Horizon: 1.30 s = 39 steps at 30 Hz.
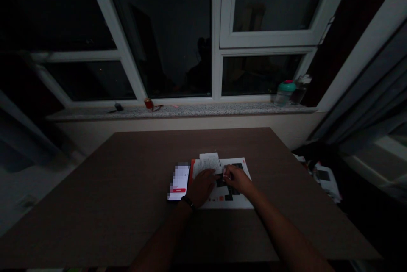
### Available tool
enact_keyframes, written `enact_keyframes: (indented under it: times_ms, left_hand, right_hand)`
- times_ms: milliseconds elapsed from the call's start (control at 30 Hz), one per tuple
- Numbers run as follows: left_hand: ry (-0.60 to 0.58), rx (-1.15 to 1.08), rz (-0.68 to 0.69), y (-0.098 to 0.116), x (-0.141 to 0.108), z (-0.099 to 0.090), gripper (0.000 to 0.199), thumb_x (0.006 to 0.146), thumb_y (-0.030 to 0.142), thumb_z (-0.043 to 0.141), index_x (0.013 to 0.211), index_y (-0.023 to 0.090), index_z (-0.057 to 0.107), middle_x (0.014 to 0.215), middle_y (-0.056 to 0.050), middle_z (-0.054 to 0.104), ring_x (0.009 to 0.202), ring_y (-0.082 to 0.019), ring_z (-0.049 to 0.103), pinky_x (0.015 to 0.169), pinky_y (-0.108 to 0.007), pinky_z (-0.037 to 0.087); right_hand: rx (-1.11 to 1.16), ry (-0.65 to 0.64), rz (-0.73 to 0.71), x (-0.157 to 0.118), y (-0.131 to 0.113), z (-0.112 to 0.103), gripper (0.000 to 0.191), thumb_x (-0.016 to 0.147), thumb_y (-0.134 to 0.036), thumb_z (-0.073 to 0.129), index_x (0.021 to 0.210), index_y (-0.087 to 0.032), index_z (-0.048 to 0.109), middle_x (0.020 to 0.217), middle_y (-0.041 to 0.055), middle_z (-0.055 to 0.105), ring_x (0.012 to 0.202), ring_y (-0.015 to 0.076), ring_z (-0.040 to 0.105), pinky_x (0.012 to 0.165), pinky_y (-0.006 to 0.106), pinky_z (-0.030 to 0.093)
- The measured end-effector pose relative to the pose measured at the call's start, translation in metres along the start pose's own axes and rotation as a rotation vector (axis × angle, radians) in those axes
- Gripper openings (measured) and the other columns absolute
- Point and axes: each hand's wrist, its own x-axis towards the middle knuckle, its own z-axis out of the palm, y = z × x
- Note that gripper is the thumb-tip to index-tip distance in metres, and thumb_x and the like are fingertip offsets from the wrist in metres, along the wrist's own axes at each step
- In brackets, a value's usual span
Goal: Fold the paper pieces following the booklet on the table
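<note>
Behind the table, a wide window [178, 30] with white frames fills the upper view, its panes dark. Below it runs a speckled stone sill [190, 111], carrying a small red object [148, 103] near the middle and a clear jar with a green lid [284, 92] toward the right end. A grey curtain [372, 102] hangs at the right edge.

The brown table [127, 187] takes up the lower half of the view. On it, near the middle, lies a printed sheet [237, 202], white with dark squares and an orange strip on its left side. A smaller folded paper [208, 162] with fine print lies on the sheet's upper left part. Just beside the sheet on the left, a phone [179, 181] lies face up, its screen lit.

The left hand [200, 187] rests palm down on the sheet's left part, fingers loosely spread and flat, a dark band at the wrist. The right hand [238, 179] sits just beside it on the sheet, fingers curled and pinched together; whether they grip anything cannot be told in the dim light. The fingertips of the two hands nearly meet.
</note>
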Motion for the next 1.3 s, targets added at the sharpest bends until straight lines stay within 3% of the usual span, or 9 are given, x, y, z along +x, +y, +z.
enact_keyframes:
  times_ms: [333, 600, 900, 1167, 1300]
  left_hand:
    - [-0.032, -0.002, -0.005, -0.003, -0.002, 0.000, 0.043, 0.093, 0.013, 0.047, 0.132, 0.031, 0.053, 0.145, -0.001, 0.044, 0.134, -0.020, 0.037, 0.113, -0.042, 0.032]
    - [-0.096, -0.049, 0.044, -0.017, -0.003, -0.002, 0.049, 0.091, 0.014, 0.049, 0.137, 0.032, 0.047, 0.150, 0.000, 0.039, 0.139, -0.019, 0.033, 0.114, -0.042, 0.030]
    - [-0.121, -0.050, 0.039, -0.015, -0.003, -0.008, 0.044, 0.092, 0.019, 0.053, 0.134, 0.032, 0.050, 0.149, 0.000, 0.040, 0.138, -0.019, 0.034, 0.113, -0.043, 0.031]
    - [-0.177, -0.034, 0.104, -0.021, -0.007, -0.016, 0.051, 0.089, 0.031, 0.060, 0.138, 0.033, 0.046, 0.154, -0.001, 0.032, 0.140, -0.025, 0.030, 0.113, -0.046, 0.029]
    - [-0.099, 0.051, 0.043, -0.013, -0.007, -0.011, 0.054, 0.087, 0.040, 0.063, 0.138, 0.035, 0.045, 0.152, -0.002, 0.034, 0.137, -0.029, 0.033, 0.110, -0.050, 0.030]
  right_hand:
    - [0.029, -0.169, -0.025, -0.018, -0.003, -0.009, 0.017, 0.073, -0.010, 0.064, 0.069, -0.020, 0.051, 0.078, -0.0007, 0.059, 0.071, 0.0138, 0.054, 0.063, 0.023, 0.039]
    - [0.015, -0.072, 0.019, -0.011, 0.005, -0.004, 0.015, 0.074, -0.013, 0.063, 0.071, -0.020, 0.050, 0.074, -0.0022, 0.057, 0.067, 0.0127, 0.052, 0.060, 0.021, 0.037]
    - [0.150, -0.252, 0.003, -0.022, 0.001, -0.016, 0.020, 0.073, -0.017, 0.068, 0.064, -0.019, 0.050, 0.075, -0.0011, 0.062, 0.068, 0.0128, 0.057, 0.060, 0.021, 0.040]
    - [0.082, -0.049, 0.106, -0.017, 0.011, -0.013, 0.016, 0.075, -0.020, 0.066, 0.069, -0.019, 0.052, 0.074, -0.0013, 0.061, 0.061, 0.0115, 0.051, 0.055, 0.021, 0.037]
    - [0.048, -0.009, 0.090, -0.015, 0.014, -0.015, 0.014, 0.077, -0.020, 0.065, 0.070, -0.019, 0.053, 0.074, -0.0012, 0.060, 0.062, 0.0122, 0.050, 0.056, 0.022, 0.037]
